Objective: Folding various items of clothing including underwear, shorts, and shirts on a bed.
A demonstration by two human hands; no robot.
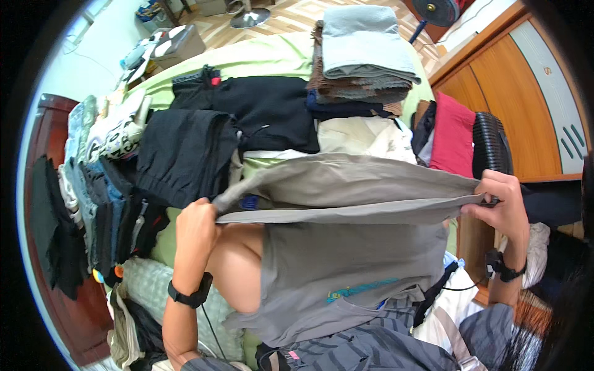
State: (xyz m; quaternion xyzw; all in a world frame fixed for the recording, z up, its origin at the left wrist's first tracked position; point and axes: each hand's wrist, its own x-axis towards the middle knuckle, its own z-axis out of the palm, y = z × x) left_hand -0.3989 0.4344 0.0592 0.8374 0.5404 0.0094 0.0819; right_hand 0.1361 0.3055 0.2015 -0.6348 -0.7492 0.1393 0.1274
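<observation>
A grey T-shirt [352, 259] with a teal print lies over my lap, its neckline towards me. My left hand [195, 234] grips one end of its hem, and my right hand [503, 204] pinches the other end. Between the two hands the hem is stretched wide, so the shirt's inside shows as a long gap. A bare leg [236, 269] shows beside the shirt on the left. Folded black trousers [185, 153] lie just beyond my left hand. Past the raised hem is a cream folded garment [362, 137].
Folded black clothes [274, 106] lie on the green bedsheet [264, 55]. A tall folded stack [364, 46] stands at the far right, near a red cloth [452, 134]. Jeans [102, 204] hang over the wooden bed end [51, 120] at left. A wooden cabinet [510, 88] borders the right.
</observation>
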